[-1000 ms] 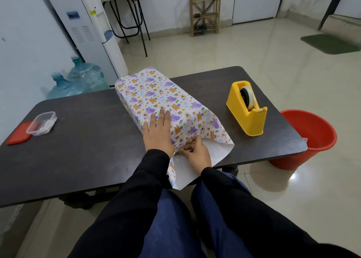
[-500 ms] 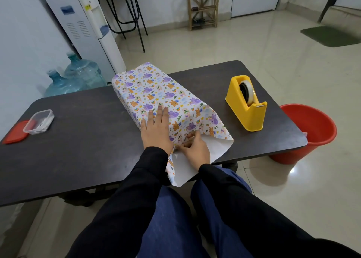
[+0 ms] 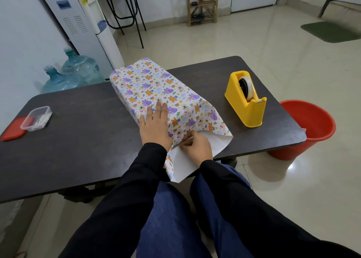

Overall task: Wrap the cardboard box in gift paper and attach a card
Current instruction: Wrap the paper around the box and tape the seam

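While the left hand (image 3: pixel 155 129) lies flat on the box (image 3: pixel 154 89), the right hand (image 3: pixel 196 147) pinches the paper flap (image 3: pixel 215 146); folding, then tape (image 3: pixel 247 87), should follow

Colour reference, dark brown table (image 3: pixel 88 140)
Gift paper (image 3: pixel 156 89): white, purple-and-orange animal print; underside plain white. Tape dispenser (image 3: pixel 244 109) on table: yellow. Bucket (image 3: pixel 293 152) beside table: red.

red bucket (image 3: pixel 316 125) right of table (image 3: pixel 78 150) | clear container (image 3: pixel 36 118) beside red lid (image 3: pixel 11 129) | water jugs (image 3: pixel 78 72) behind
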